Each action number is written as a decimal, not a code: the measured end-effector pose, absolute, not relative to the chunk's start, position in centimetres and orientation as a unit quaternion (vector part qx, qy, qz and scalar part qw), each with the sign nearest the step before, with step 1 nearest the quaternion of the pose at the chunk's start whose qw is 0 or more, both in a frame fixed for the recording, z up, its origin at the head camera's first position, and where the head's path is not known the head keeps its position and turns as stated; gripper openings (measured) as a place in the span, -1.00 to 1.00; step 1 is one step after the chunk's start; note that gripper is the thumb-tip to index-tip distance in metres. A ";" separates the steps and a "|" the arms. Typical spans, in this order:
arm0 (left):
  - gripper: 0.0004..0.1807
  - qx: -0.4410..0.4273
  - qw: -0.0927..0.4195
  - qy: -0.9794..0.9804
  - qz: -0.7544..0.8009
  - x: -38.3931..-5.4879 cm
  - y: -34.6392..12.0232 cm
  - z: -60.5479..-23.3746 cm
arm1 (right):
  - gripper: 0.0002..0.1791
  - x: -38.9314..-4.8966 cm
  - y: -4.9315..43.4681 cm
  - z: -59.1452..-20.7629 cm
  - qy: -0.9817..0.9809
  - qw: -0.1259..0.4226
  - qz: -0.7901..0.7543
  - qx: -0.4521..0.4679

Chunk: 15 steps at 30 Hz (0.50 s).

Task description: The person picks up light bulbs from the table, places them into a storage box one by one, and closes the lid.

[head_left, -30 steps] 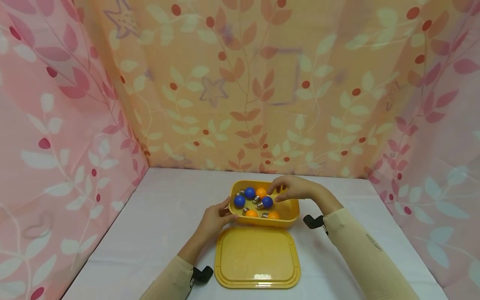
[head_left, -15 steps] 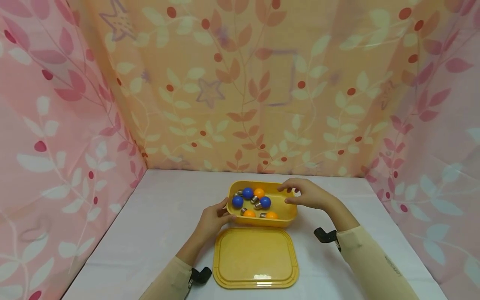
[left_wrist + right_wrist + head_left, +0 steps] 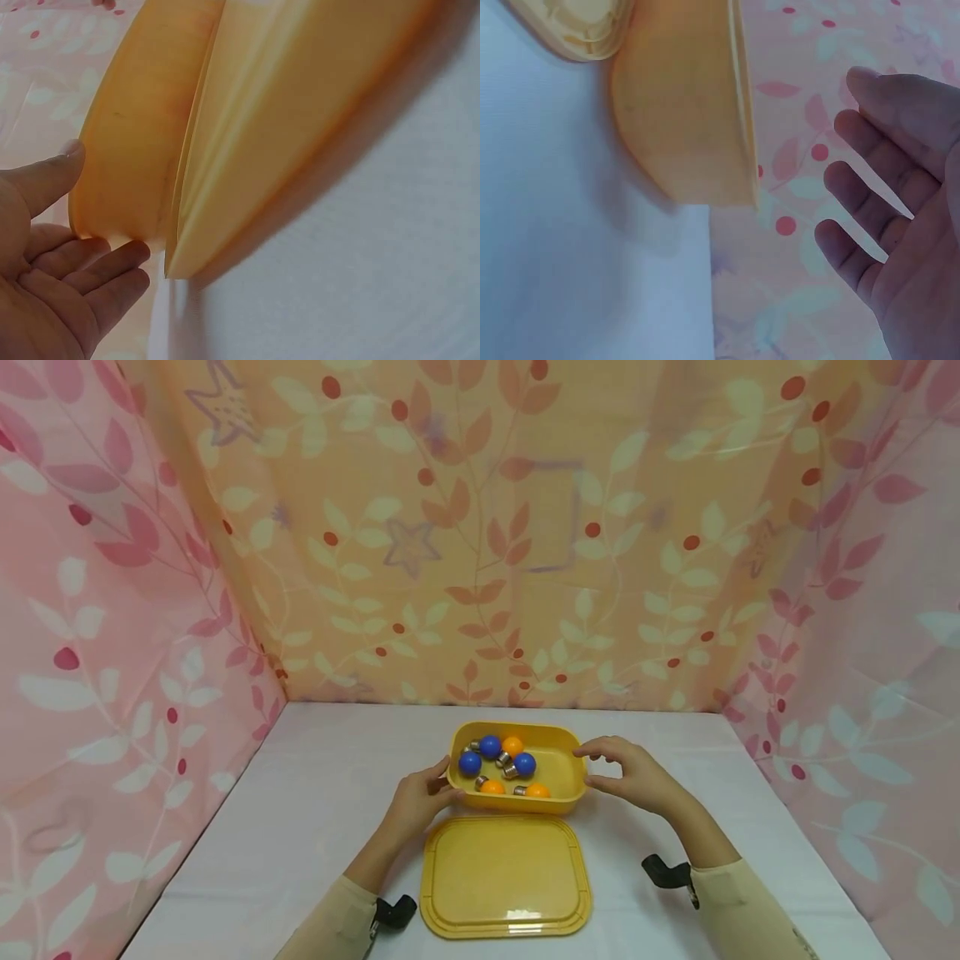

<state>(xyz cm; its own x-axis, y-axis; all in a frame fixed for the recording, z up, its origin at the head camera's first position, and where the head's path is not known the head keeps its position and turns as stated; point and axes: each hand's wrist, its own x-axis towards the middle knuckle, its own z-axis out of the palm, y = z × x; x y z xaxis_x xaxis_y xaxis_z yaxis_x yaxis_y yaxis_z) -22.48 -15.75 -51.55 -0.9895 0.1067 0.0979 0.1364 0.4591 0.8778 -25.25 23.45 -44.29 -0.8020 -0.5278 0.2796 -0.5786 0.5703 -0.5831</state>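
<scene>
A yellow plastic box stands lidless on the table. In it lie three blue bulbs and three orange bulbs with silver screw bases, mostly towards its left half. At the box's left end is my left hand; in the left wrist view its thumb touches the box wall and its fairly straight fingers lie along the end. My right hand is at the right end with thumb and fingers spread. The right wrist view shows this hand holding nothing, apart from the box wall.
A flat yellow lid lies on the white-covered table just in front of the box. Patterned cloth walls enclose the back and both sides.
My right hand has drawn back out of the box to its right end, with nothing in it. The left hand keeps its place at the left end. The bulbs lie as before.
</scene>
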 end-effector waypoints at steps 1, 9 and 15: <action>-0.18 -0.069 0.013 -0.854 -0.515 -22.5 -15.8 -51.6 | -0.56 -25.0 23.6 -44.5 -0.886 0.041 0.346 0.306; -0.20 -0.076 0.020 -0.857 -0.509 -22.0 -16.2 -51.5 | -0.50 -23.3 24.5 -45.9 -0.895 0.058 0.352 0.269; -0.21 -0.088 0.015 -0.862 -0.498 -21.1 -16.8 -51.2 | -0.49 -22.1 25.1 -47.0 -0.896 0.082 0.354 0.257</action>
